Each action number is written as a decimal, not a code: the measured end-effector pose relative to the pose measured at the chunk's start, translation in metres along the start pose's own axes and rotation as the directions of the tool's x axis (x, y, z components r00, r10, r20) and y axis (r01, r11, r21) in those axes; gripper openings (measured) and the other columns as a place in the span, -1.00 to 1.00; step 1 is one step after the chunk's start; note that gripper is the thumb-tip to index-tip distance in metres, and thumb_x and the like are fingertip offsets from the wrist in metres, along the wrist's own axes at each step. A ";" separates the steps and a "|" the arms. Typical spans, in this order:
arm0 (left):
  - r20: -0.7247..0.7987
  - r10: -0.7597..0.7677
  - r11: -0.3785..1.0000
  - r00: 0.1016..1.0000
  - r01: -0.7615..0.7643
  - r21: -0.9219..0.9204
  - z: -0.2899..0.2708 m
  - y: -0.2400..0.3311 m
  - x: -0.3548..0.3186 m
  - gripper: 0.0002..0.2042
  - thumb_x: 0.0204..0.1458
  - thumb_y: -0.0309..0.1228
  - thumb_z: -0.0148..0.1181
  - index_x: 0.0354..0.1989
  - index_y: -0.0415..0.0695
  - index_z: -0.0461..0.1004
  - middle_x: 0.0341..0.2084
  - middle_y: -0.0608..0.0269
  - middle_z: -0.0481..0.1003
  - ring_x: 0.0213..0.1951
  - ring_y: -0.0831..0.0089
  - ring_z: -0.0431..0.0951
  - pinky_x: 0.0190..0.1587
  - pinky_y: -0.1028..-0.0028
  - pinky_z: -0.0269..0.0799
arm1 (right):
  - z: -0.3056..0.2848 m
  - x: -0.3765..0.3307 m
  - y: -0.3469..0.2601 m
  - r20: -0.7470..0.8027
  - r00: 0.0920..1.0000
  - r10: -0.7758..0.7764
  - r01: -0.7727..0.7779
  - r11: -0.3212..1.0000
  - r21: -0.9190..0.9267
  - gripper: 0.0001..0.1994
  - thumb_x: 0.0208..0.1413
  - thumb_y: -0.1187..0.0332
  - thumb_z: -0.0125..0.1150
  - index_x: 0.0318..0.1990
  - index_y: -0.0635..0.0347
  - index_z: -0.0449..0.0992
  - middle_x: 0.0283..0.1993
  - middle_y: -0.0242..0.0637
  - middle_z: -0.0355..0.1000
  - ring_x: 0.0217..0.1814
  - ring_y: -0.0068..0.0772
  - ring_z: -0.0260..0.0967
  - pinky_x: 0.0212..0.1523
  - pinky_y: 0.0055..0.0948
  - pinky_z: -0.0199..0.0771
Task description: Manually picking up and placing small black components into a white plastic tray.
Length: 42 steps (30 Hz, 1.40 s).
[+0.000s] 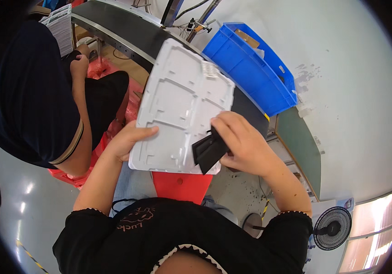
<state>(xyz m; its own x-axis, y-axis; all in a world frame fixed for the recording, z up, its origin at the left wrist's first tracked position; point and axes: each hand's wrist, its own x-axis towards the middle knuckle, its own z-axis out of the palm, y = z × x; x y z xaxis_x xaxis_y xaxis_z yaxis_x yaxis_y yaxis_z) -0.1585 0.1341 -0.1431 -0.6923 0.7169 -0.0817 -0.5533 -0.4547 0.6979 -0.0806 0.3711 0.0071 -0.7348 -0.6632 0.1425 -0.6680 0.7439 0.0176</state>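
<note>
Over the white tray (pixel 172 102), the right grip (pixel 244 141) holds black pieces (pixel 211 153).

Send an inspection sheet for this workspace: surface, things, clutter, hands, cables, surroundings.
Surface: black conveyor belt along the far side.
Things: white compartmented tray; black pieces over its near right corner.
Clutter: blue crate with a brown item inside.
Hands: left hand grips the tray's left edge, thumb on top; right hand holds the black pieces.
Cables: dark cable near the metal post.
Surroundings: co-worker at left, stacked white trays, black fan lower right.
</note>
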 end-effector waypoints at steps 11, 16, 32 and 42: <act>0.199 -0.179 0.919 0.964 0.236 -0.316 0.021 -0.055 0.000 -0.64 0.08 -0.27 -0.01 -0.03 -0.28 0.29 -0.25 0.11 0.47 -0.28 0.38 0.54 -0.25 0.45 0.50 | 0.023 0.003 -0.038 0.226 0.952 -0.205 0.189 0.978 0.091 -0.29 -0.49 0.53 0.29 0.02 0.29 0.22 0.04 -0.14 0.18 0.18 -0.14 0.10 0.07 -0.33 0.26; 0.238 -0.231 0.904 0.943 0.299 -0.306 0.024 -0.050 -0.006 -0.65 0.03 -0.40 0.03 -0.02 -0.29 0.27 -0.22 0.10 0.45 -0.26 0.37 0.53 -0.25 0.43 0.49 | 0.007 -0.005 -0.032 0.205 0.975 -0.090 0.064 0.989 0.132 -0.30 -0.45 0.55 0.28 0.03 0.20 0.23 0.06 -0.16 0.19 0.19 -0.13 0.11 0.05 -0.31 0.27; 0.286 -0.284 0.935 0.915 0.330 -0.128 0.041 -0.060 -0.027 -0.49 -0.08 -0.54 0.11 0.10 -0.25 0.14 -0.11 0.12 0.38 -0.12 0.37 0.44 -0.09 0.39 0.38 | 0.001 -0.011 -0.002 0.297 0.955 0.020 0.002 0.997 -0.075 -0.36 -0.44 0.56 0.29 -0.02 0.19 0.27 0.04 -0.24 0.22 0.12 -0.19 0.17 0.04 -0.34 0.27; 0.307 -0.266 0.923 0.914 0.333 -0.192 0.041 -0.067 -0.032 -0.44 -0.14 -0.64 0.07 0.13 -0.28 0.09 -0.05 -0.02 0.34 -0.06 0.24 0.42 -0.04 0.31 0.36 | -0.033 -0.015 0.024 0.085 0.978 0.190 -0.180 0.977 -0.111 -0.37 -0.44 0.63 0.24 -0.02 0.21 0.29 0.06 -0.21 0.22 0.10 -0.18 0.20 0.06 -0.37 0.28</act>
<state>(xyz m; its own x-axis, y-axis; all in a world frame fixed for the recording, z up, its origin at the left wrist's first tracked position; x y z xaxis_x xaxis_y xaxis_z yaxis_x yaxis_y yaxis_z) -0.0803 0.1639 -0.1581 -0.3435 0.9382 -0.0415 -0.8302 -0.2827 0.4805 -0.0818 0.4014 0.0383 -0.8555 -0.5145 0.0588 -0.5076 0.8556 0.1013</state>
